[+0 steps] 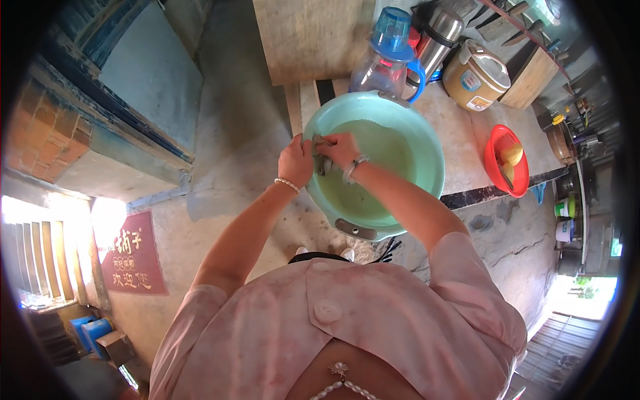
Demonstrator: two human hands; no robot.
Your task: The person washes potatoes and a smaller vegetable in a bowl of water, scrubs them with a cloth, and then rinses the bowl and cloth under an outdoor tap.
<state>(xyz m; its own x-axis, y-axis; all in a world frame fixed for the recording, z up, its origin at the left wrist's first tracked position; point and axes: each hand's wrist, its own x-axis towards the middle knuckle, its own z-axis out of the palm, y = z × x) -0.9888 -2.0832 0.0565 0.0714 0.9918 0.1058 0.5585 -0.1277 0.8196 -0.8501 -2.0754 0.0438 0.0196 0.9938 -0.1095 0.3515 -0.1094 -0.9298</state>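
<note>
A wide pale green plastic basin (430, 143) stands in front of me, with greenish water (380, 147) in it. At its left side both my hands are closed on a crumpled grey-brown cloth (323, 165). My left hand (297, 161) is at the basin's left rim, fingers curled in against the cloth. Over the inside of the basin, my right hand (343, 151) pinches the same cloth from the right. Part of the cloth hangs below the fingers; the rest is hidden in the grip.
Behind the basin stand a clear jug with a blue lid (380, 67), a steel flask (443, 30) and a rice cooker (475, 77). A red bowl (497, 157) holding yellowish pieces is at the counter's right edge. A wooden board (313, 40) rises at the back; a red mat (133, 257) lies left.
</note>
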